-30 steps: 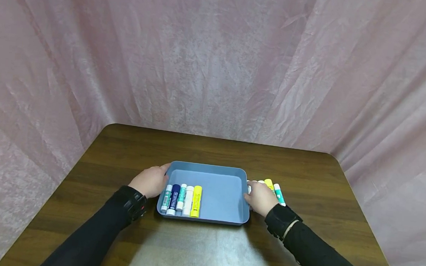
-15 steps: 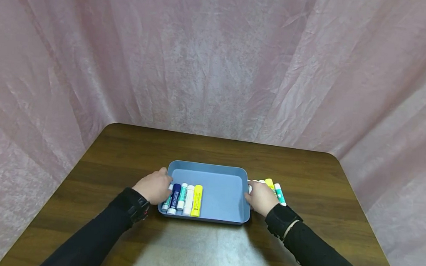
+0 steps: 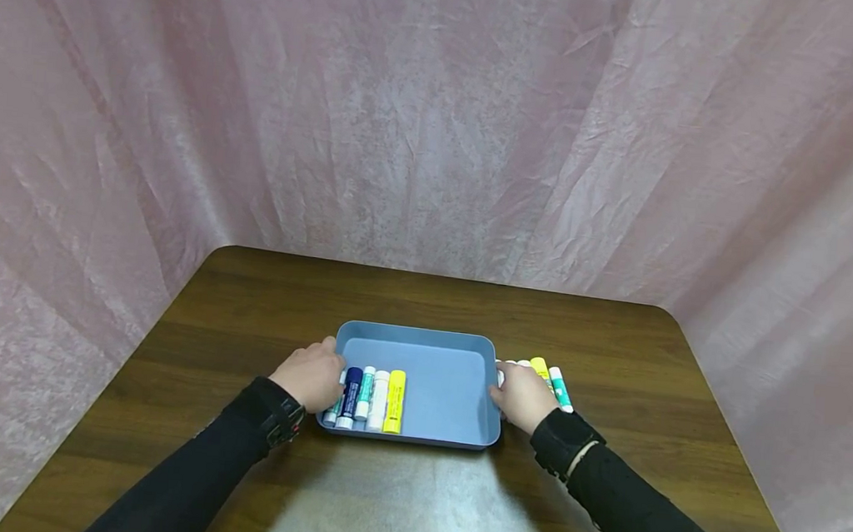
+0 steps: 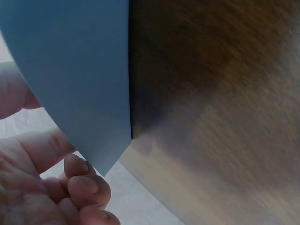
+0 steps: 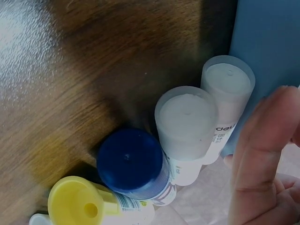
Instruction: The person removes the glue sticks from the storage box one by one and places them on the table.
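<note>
A shallow blue-grey tray [image 3: 447,384] lies on the table. Along its left side are several glue sticks: a yellow glue stick [image 3: 395,401], a white glue stick [image 3: 378,400], a green-and-white one, a navy one and a leftmost one partly covered by my hand. My left hand [image 3: 310,374] grips the tray's left wall, thumb and a finger over the rim and other fingers curled outside. Across from it, my right hand [image 3: 527,395] holds the right rim, fingertips bent over it. More glue sticks lie beside that hand, including a navy glue stick [image 5: 131,164].
The brown wooden table [image 3: 274,296] has a pink-grey curtain [image 3: 437,133] hanging behind it. A green glue stick [image 3: 560,389] and another yellow glue stick [image 5: 75,201] sit in the outer row right of the tray, partly under my right hand.
My left hand has shifted slightly right and further over the rim, covering part of the leftmost glue stick. The tray has moved very slightly right. My right hand stays put.
</note>
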`<action>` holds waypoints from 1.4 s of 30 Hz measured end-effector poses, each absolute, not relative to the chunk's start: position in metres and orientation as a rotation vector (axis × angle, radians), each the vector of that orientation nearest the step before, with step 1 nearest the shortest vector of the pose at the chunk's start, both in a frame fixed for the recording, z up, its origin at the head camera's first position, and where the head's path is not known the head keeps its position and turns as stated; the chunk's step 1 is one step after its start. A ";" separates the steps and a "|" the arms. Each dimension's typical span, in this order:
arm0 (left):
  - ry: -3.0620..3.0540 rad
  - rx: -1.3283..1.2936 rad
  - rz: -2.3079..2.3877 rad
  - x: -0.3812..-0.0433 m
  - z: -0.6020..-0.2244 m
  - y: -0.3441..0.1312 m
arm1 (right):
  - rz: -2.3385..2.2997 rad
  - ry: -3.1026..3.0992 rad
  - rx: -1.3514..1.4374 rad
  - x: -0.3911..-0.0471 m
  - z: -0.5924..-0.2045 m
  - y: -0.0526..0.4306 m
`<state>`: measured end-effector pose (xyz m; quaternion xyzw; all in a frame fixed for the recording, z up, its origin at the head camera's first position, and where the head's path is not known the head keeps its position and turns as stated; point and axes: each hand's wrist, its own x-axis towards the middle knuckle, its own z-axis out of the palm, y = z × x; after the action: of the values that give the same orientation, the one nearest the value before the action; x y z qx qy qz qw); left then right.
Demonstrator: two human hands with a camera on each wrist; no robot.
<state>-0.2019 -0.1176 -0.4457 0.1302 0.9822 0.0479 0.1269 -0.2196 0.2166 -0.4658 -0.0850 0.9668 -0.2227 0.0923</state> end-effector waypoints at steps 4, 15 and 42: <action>2.869 0.388 0.121 -0.202 -0.449 -0.118 | -0.656 2.876 -0.248 -0.219 -0.467 0.217; 2.896 0.418 0.137 -0.201 -0.451 -0.117 | -0.659 2.886 -0.251 -0.218 -0.466 0.216; 2.847 0.374 0.299 -0.198 -0.452 -0.107 | -0.628 2.933 -0.309 -0.221 -0.470 0.219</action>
<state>-0.1985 -0.1073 -0.4521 0.1286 0.9782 0.1027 0.1268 -0.2213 0.2186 -0.4699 -0.1023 0.9708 -0.2078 0.0630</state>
